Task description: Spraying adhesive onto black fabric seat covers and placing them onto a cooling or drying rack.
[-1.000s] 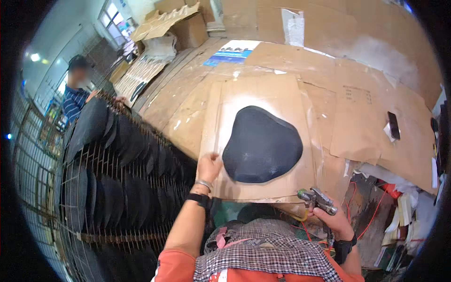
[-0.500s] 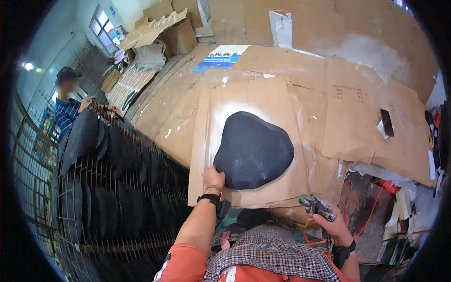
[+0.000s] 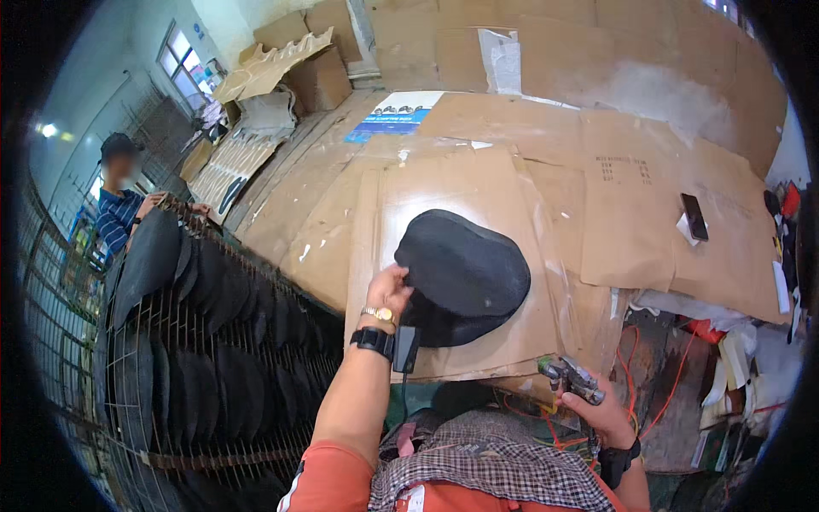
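A black, rounded, seat-shaped pad (image 3: 473,264) lies over pale cardboard sheets on the table in front of me. My left hand (image 3: 390,290) is closed on its left edge and lifts that side, so the pad bulges and a dark fold shows along its near side. The left fingertips are partly hidden against the black material. At the lower right, apart from the pad, my right hand (image 3: 601,411) is wrapped round a metal spray gun (image 3: 573,380) whose nozzle end points left.
Left of the table stands a wire rack (image 3: 162,456) hung with many similar black pads. Beyond it a person (image 3: 119,209) has hands on the rack. A phone (image 3: 694,217) lies on the cardboard at right. Orange hoses (image 3: 670,386) trail below, and mist hangs at the back right.
My left hand has moved up along the pad's left edge and raised that side; the pad lay flat before. The right hand with the spray gun has barely moved.
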### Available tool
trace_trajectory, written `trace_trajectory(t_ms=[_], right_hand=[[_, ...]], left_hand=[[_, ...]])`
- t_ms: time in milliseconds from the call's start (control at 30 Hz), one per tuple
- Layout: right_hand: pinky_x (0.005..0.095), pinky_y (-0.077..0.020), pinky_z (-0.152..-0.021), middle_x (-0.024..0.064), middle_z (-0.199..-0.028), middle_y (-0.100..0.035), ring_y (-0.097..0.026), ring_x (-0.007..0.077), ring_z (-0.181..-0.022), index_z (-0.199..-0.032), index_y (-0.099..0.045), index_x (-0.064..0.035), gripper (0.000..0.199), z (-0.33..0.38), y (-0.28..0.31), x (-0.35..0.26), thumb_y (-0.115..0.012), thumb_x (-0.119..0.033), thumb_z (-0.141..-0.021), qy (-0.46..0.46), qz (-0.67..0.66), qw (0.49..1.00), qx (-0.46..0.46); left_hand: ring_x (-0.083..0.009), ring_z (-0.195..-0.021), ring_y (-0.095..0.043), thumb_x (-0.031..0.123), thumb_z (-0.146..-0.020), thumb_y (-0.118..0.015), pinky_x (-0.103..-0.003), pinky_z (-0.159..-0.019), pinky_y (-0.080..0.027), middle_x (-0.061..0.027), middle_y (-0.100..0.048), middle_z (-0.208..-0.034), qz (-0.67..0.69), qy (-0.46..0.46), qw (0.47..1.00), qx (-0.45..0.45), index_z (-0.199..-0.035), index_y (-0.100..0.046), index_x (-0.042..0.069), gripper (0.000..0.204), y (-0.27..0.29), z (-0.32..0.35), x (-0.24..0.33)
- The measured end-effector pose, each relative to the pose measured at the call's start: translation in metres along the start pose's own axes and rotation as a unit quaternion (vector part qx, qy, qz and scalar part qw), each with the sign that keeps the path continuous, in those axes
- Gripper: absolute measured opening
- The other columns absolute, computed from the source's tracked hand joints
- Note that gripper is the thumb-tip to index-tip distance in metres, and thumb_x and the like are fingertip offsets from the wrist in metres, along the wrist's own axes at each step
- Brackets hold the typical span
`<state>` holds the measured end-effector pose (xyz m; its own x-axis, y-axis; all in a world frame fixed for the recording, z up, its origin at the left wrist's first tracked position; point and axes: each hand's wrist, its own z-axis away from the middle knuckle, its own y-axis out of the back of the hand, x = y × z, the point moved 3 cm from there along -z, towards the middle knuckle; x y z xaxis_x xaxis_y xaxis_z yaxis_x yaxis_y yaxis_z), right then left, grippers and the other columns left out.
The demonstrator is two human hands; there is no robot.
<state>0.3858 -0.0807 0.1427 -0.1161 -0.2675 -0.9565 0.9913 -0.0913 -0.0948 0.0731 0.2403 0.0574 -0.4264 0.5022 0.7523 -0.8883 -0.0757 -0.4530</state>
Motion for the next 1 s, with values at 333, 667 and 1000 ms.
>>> trace_trajectory(t_ms=[333, 667, 1000], right_hand=[[0.0260, -0.0491, -0.074, 0.0054, -0.095, -0.062, -0.061, 0.0120, -0.082, -0.119, -0.053, 0.0006, 0.042, -0.022, -0.040, -0.011, -0.068, -0.013, -0.082, 0.018, 0.013, 0.997, -0.080], [0.0272, -0.0517, -0.071, 0.0078, -0.088, -0.063, -0.063, 0.0155, -0.077, -0.115, -0.052, 0.0043, 0.045, -0.061, -0.082, 0.001, -0.070, -0.017, -0.079, 0.007, 0.045, 0.985, -0.168], [0.0278, -0.0449, -0.077, 0.0039, -0.097, -0.059, -0.053, 0.0116, -0.088, -0.117, -0.053, -0.0019, 0.045, -0.106, -0.152, -0.007, -0.070, -0.022, -0.081, 0.077, 0.119, 0.966, -0.216]], left_hand=[[-0.0237, -0.081, -0.063, -0.011, -0.082, -0.051, -0.032, -0.070, -0.055, -0.0143, -0.057, -0.098, 0.136, -0.184, 0.972, -0.052, -0.130, -0.036, 0.007, 0.054, -0.093, 0.090, 0.179], [-0.0271, -0.067, -0.065, -0.013, -0.078, -0.054, -0.034, -0.060, -0.056, -0.0183, -0.059, -0.084, 0.107, -0.265, 0.953, -0.101, -0.117, -0.043, 0.002, 0.043, -0.006, 0.196, 0.321], [-0.0286, -0.073, -0.067, -0.007, -0.080, -0.058, -0.039, -0.066, -0.060, -0.0189, -0.065, -0.086, 0.058, -0.213, 0.974, -0.057, -0.104, -0.055, -0.002, 0.025, 0.027, 0.233, 0.347]])
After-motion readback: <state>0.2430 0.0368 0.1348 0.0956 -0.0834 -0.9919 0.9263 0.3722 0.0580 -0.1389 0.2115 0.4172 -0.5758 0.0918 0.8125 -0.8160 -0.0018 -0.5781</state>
